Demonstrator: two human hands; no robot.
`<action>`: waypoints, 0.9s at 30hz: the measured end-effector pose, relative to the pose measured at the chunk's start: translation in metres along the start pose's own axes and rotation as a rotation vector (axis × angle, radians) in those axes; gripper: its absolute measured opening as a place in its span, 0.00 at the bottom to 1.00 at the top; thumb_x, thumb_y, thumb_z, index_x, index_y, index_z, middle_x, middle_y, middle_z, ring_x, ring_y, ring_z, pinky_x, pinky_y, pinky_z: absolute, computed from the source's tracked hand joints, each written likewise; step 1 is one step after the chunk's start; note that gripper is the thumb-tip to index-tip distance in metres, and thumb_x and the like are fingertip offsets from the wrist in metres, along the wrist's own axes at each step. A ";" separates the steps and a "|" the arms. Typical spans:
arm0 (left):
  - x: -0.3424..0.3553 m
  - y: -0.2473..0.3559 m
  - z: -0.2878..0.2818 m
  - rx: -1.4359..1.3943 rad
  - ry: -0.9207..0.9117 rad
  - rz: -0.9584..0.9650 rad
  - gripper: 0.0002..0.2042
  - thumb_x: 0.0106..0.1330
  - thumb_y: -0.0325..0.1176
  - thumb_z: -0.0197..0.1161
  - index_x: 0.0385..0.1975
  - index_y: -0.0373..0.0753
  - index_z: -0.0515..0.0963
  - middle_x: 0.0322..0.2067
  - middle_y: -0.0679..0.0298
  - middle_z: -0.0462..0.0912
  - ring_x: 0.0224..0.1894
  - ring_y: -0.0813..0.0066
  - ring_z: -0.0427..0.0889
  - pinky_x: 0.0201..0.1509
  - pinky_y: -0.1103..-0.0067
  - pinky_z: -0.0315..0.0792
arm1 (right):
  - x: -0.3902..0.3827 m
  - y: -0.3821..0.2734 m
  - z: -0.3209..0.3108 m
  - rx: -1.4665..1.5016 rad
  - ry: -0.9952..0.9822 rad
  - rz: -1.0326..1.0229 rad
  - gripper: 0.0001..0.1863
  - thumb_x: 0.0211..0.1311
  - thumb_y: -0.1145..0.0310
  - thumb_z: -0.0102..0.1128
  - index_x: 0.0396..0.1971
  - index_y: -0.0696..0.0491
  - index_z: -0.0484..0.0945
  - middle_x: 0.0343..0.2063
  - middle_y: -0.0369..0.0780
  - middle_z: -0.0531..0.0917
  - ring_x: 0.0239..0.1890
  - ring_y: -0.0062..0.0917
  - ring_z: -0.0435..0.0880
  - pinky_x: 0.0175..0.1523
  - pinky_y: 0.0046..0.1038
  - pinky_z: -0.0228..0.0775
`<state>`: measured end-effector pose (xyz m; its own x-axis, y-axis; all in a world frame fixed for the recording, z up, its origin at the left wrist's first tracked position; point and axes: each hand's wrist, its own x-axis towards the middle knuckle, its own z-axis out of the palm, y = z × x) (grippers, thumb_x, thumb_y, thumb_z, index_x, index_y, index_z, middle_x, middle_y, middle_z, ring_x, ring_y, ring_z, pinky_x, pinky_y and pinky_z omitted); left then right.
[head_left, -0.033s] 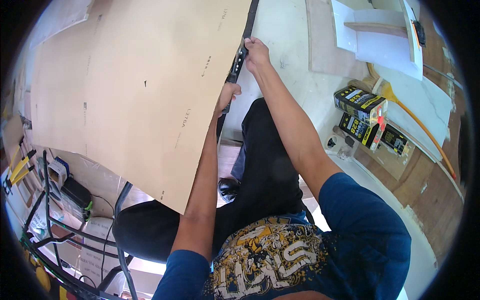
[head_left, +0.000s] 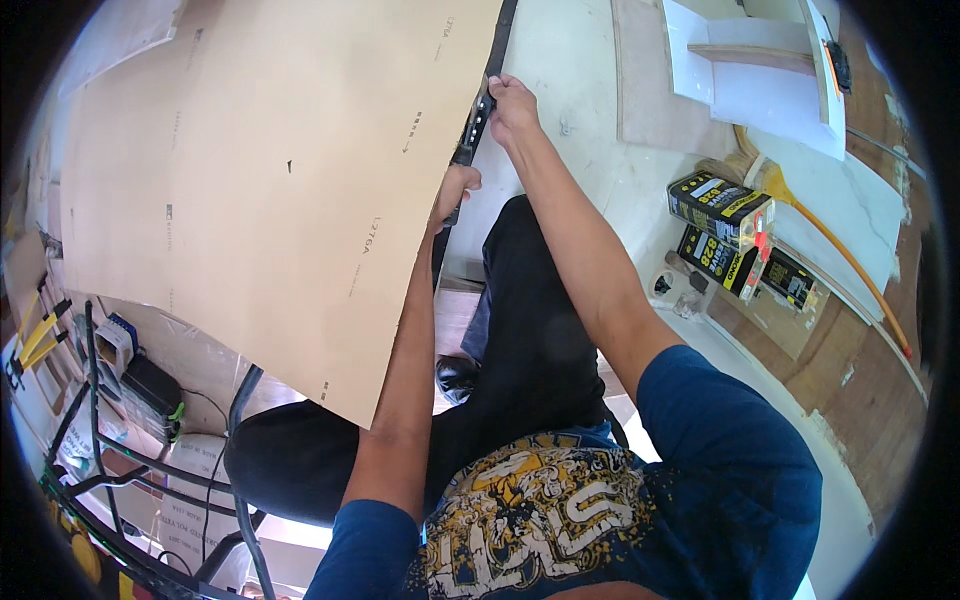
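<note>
A large tan sheet of board [head_left: 250, 220] with faint printed marks slants across the left and middle of the view. At its right edge lies a long black tool [head_left: 463, 154] with a row of small silvery spots; its exact kind cannot be made out. My left hand [head_left: 457, 190] is closed round the near end of this tool, with some fingers hidden by the board. My right hand [head_left: 514, 106] grips its far end, thumb close to the board's edge. A dark strip [head_left: 504, 30] runs along that edge beyond the hands.
Black and yellow cans [head_left: 720, 210] stand to the right, near an orange-handled tool [head_left: 840, 245]. Farther back is a white open box-like panel unit [head_left: 760, 75]. A black tubular frame [head_left: 150, 475] and a black case [head_left: 152, 395] are at lower left. My knees are below the board.
</note>
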<state>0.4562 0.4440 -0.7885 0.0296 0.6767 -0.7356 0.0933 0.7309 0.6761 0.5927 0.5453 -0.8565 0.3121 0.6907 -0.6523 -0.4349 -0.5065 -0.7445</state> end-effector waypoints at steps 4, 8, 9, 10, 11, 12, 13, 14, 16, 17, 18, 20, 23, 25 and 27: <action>0.020 -0.025 -0.001 0.023 -0.048 -0.020 0.05 0.45 0.22 0.62 0.22 0.34 0.74 0.15 0.63 0.74 0.16 0.73 0.74 0.21 0.75 0.69 | -0.002 -0.003 0.005 0.097 -0.045 0.018 0.26 0.71 0.78 0.55 0.65 0.69 0.63 0.54 0.50 0.78 0.52 0.32 0.80 0.59 0.31 0.74; -0.001 0.006 0.001 0.026 -0.024 0.030 0.05 0.45 0.23 0.61 0.22 0.33 0.74 0.14 0.63 0.74 0.15 0.73 0.74 0.20 0.75 0.68 | 0.000 -0.002 0.000 0.113 -0.019 0.014 0.25 0.71 0.79 0.55 0.65 0.69 0.63 0.52 0.49 0.78 0.50 0.31 0.81 0.56 0.32 0.76; -0.004 0.009 0.001 0.019 -0.011 0.045 0.05 0.45 0.23 0.61 0.22 0.33 0.74 0.14 0.63 0.74 0.15 0.73 0.74 0.19 0.75 0.68 | 0.003 -0.001 -0.001 0.115 -0.024 0.012 0.25 0.71 0.79 0.55 0.65 0.69 0.63 0.52 0.49 0.79 0.50 0.31 0.81 0.56 0.32 0.76; -0.004 0.008 0.001 0.004 -0.028 0.045 0.05 0.45 0.23 0.61 0.23 0.33 0.74 0.14 0.63 0.73 0.15 0.73 0.74 0.19 0.75 0.68 | 0.005 0.000 -0.002 0.117 -0.029 0.009 0.25 0.71 0.79 0.55 0.64 0.69 0.63 0.51 0.48 0.79 0.49 0.31 0.81 0.55 0.32 0.77; -0.002 0.006 0.000 -0.012 -0.045 0.047 0.06 0.45 0.23 0.62 0.24 0.33 0.74 0.14 0.63 0.73 0.15 0.73 0.74 0.19 0.75 0.68 | 0.009 0.002 -0.004 0.108 -0.049 0.008 0.25 0.71 0.79 0.54 0.64 0.69 0.63 0.51 0.48 0.79 0.49 0.31 0.81 0.54 0.32 0.77; 0.001 0.003 0.000 -0.028 -0.063 0.048 0.07 0.45 0.23 0.62 0.24 0.32 0.74 0.14 0.63 0.73 0.15 0.72 0.74 0.18 0.75 0.68 | 0.014 0.003 -0.006 0.098 -0.069 0.006 0.24 0.71 0.78 0.54 0.64 0.69 0.63 0.51 0.48 0.79 0.49 0.31 0.82 0.54 0.32 0.77; 0.004 0.001 0.003 -0.005 -0.062 0.057 0.07 0.45 0.23 0.62 0.26 0.32 0.74 0.14 0.62 0.74 0.15 0.72 0.74 0.19 0.75 0.68 | 0.017 0.004 -0.008 0.089 -0.087 0.004 0.24 0.71 0.78 0.54 0.64 0.69 0.63 0.51 0.48 0.79 0.49 0.30 0.82 0.53 0.31 0.77; 0.006 0.000 0.002 0.018 -0.053 0.062 0.08 0.45 0.22 0.62 0.27 0.32 0.75 0.15 0.62 0.74 0.15 0.72 0.75 0.19 0.75 0.68 | 0.015 0.004 -0.005 0.089 -0.075 0.006 0.24 0.71 0.78 0.54 0.64 0.69 0.64 0.50 0.48 0.79 0.49 0.30 0.82 0.53 0.31 0.77; 0.011 -0.002 0.000 0.031 -0.036 0.060 0.09 0.45 0.22 0.63 0.28 0.31 0.74 0.16 0.62 0.75 0.16 0.72 0.75 0.19 0.75 0.68 | 0.008 0.005 -0.001 0.088 -0.048 0.008 0.24 0.71 0.78 0.54 0.64 0.68 0.64 0.49 0.48 0.80 0.49 0.29 0.81 0.53 0.30 0.76; 0.014 0.001 0.002 0.017 -0.026 0.059 0.10 0.44 0.22 0.63 0.28 0.32 0.74 0.17 0.62 0.75 0.16 0.71 0.75 0.19 0.75 0.69 | 0.007 0.002 0.000 0.037 -0.045 0.004 0.24 0.71 0.78 0.54 0.64 0.68 0.64 0.49 0.48 0.80 0.49 0.29 0.81 0.53 0.30 0.75; 0.015 0.004 0.002 0.002 -0.017 0.058 0.10 0.44 0.22 0.63 0.29 0.32 0.74 0.17 0.62 0.75 0.16 0.71 0.75 0.19 0.75 0.69 | 0.005 -0.002 0.000 -0.014 -0.043 -0.001 0.24 0.71 0.78 0.54 0.64 0.68 0.64 0.49 0.48 0.80 0.49 0.28 0.81 0.54 0.29 0.75; 0.016 0.007 0.002 -0.089 -0.029 0.044 0.11 0.44 0.21 0.63 0.30 0.32 0.74 0.19 0.62 0.75 0.17 0.71 0.75 0.20 0.75 0.69 | 0.000 -0.006 0.002 -0.049 -0.027 -0.008 0.24 0.71 0.78 0.54 0.64 0.68 0.65 0.49 0.48 0.80 0.49 0.28 0.81 0.54 0.29 0.74; 0.009 0.013 0.005 -0.140 -0.035 0.074 0.13 0.43 0.20 0.63 0.32 0.33 0.74 0.20 0.62 0.74 0.17 0.71 0.75 0.20 0.75 0.70 | -0.004 -0.007 0.004 -0.011 -0.001 -0.015 0.24 0.71 0.77 0.54 0.64 0.68 0.65 0.49 0.48 0.80 0.49 0.29 0.81 0.55 0.29 0.73; 0.005 0.021 0.007 -0.146 -0.046 0.088 0.14 0.43 0.20 0.62 0.34 0.33 0.74 0.20 0.62 0.73 0.17 0.71 0.75 0.21 0.75 0.70 | -0.002 -0.006 -0.001 -0.003 -0.001 -0.021 0.24 0.71 0.77 0.55 0.64 0.69 0.65 0.50 0.49 0.80 0.49 0.29 0.81 0.55 0.29 0.73; 0.005 0.022 0.008 -0.154 -0.063 0.078 0.16 0.43 0.20 0.62 0.36 0.33 0.74 0.21 0.62 0.73 0.18 0.71 0.75 0.21 0.75 0.70 | -0.003 -0.007 0.001 -0.004 -0.014 -0.021 0.24 0.71 0.77 0.55 0.63 0.69 0.65 0.50 0.48 0.80 0.49 0.29 0.81 0.55 0.28 0.73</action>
<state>0.4662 0.4629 -0.7774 0.0931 0.7283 -0.6789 -0.0650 0.6848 0.7258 0.5942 0.5470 -0.8490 0.3095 0.7083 -0.6345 -0.4249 -0.4939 -0.7586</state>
